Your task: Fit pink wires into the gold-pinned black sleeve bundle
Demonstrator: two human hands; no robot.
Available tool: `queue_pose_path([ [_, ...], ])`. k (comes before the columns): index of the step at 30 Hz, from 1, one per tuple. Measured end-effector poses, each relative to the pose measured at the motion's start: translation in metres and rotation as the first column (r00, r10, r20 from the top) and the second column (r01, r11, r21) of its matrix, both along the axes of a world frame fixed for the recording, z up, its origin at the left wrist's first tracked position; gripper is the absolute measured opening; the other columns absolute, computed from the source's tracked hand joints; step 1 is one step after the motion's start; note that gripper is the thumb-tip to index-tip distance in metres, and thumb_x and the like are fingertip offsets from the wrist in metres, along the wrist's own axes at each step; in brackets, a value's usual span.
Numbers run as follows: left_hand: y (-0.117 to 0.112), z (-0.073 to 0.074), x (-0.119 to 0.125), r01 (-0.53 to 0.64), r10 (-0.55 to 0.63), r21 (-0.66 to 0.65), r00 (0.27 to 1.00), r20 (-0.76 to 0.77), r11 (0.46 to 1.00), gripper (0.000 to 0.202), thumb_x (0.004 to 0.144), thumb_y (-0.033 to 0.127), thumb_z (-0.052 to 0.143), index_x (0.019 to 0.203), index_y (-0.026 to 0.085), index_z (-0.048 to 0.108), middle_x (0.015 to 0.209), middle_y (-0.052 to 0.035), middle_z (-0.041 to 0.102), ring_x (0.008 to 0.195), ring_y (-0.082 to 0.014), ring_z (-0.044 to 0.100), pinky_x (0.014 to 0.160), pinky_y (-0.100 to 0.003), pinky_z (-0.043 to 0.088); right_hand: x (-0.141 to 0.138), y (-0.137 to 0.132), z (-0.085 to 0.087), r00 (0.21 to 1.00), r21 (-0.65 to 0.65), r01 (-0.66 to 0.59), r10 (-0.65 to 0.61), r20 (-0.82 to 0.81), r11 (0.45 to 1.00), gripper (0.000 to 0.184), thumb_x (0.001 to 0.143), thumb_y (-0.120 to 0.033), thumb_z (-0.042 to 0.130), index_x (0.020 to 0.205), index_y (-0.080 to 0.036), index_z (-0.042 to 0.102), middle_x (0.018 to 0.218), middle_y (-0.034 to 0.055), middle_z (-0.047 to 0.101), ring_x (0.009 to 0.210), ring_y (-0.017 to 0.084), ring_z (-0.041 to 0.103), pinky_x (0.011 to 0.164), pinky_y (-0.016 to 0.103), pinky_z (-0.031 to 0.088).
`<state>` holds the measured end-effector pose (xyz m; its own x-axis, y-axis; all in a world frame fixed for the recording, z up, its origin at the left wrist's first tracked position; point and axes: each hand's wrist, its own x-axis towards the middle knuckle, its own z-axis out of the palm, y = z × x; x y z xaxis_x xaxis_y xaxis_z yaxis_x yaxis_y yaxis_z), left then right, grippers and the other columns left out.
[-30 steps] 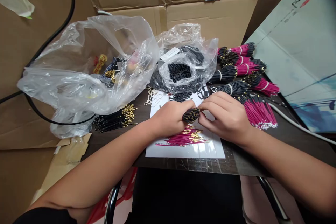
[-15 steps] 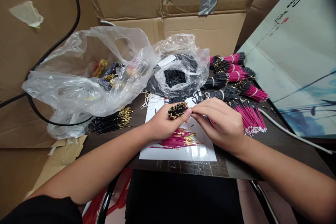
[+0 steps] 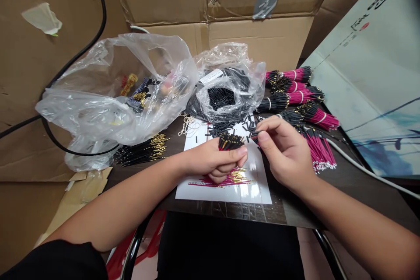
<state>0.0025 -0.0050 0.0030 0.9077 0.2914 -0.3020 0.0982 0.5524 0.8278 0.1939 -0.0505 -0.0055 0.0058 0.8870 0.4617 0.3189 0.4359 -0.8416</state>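
My left hand is curled around a tight bundle of black wires with gold pin tips, which stands up from my fist. My right hand hovers just to its right, and its thumb and forefinger pinch a short black sleeve. Loose black sleeves lie scattered on a white sheet just beyond my hands. Magenta wires with gold tips lie on that sheet, partly hidden under my left hand.
A transparent bag of black sleeves sits behind the sheet. A larger plastic bag lies to the left, beside a black-and-gold wire bundle. Banded magenta-and-black wire bundles lie right on the dark table. Cardboard stands behind.
My right hand has let go of the bundle and now pinches a black sleeve. My left hand has lowered the bundle and shifted right, uncovering more loose sleeves on the sheet.
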Motion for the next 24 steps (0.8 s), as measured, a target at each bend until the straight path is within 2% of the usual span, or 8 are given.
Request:
queue_pose_path([
  [2, -0.001, 0.003, -0.001, 0.092, -0.095, -0.070, 0.995, -0.041, 0.993, 0.030, 0.091, 0.047, 0.050, 0.082, 0.019, 0.047, 0.045, 0.0115, 0.019, 0.034, -0.0029, 0.011, 0.034, -0.017, 0.016, 0.000, -0.001, 0.005, 0.999, 0.090, 0.026, -0.029, 0.039, 0.996, 0.005, 0.088, -0.022, 0.054, 0.092, -0.021, 0.058, 0.088, 0.0045, 0.056, 0.082, 0.017, 0.054, 0.073, 0.035, 0.045],
  [5, -0.003, 0.007, 0.000, 0.164, -0.176, -0.123, 0.980, -0.091, 0.979, 0.031, 0.090, 0.049, 0.051, 0.084, 0.018, 0.048, 0.045, 0.0114, 0.019, 0.035, -0.0029, 0.010, 0.033, -0.016, 0.014, -0.001, -0.002, 0.011, 0.992, 0.167, -0.019, -0.003, 0.127, 0.986, 0.007, 0.087, -0.019, 0.054, 0.092, -0.022, 0.058, 0.088, 0.0051, 0.058, 0.085, 0.019, 0.055, 0.077, 0.038, 0.047],
  [9, -0.005, 0.006, 0.002, 0.170, -0.188, -0.150, 0.976, -0.114, 0.974, 0.032, 0.088, 0.049, 0.055, 0.084, 0.019, 0.046, 0.046, 0.0115, 0.018, 0.035, -0.0026, 0.009, 0.032, -0.016, 0.013, -0.002, -0.004, 0.013, 0.969, 0.181, -0.106, 0.061, 0.240, 0.978, 0.007, 0.086, -0.017, 0.055, 0.091, -0.022, 0.057, 0.087, 0.0043, 0.059, 0.084, 0.019, 0.056, 0.077, 0.038, 0.047],
  [17, -0.006, 0.005, 0.003, 0.199, -0.221, -0.174, 0.968, -0.115, 0.964, 0.034, 0.086, 0.049, 0.057, 0.077, 0.018, 0.046, 0.046, 0.0109, 0.018, 0.036, -0.0023, 0.010, 0.032, -0.015, 0.012, -0.003, -0.004, 0.015, 0.957, 0.162, -0.164, 0.118, 0.265, 0.973, 0.006, 0.086, -0.017, 0.055, 0.089, -0.022, 0.058, 0.087, 0.0040, 0.059, 0.083, 0.018, 0.055, 0.077, 0.038, 0.046],
  [24, -0.005, 0.003, 0.003, 0.191, -0.211, -0.160, 0.970, -0.121, 0.969, 0.037, 0.084, 0.050, 0.060, 0.073, 0.018, 0.045, 0.046, 0.0106, 0.021, 0.035, -0.0025, 0.013, 0.032, -0.016, 0.012, -0.001, -0.002, 0.016, 0.938, 0.194, -0.150, 0.077, 0.338, 0.970, 0.008, 0.085, -0.017, 0.057, 0.090, -0.022, 0.059, 0.089, 0.0039, 0.060, 0.086, 0.019, 0.056, 0.080, 0.039, 0.044],
])
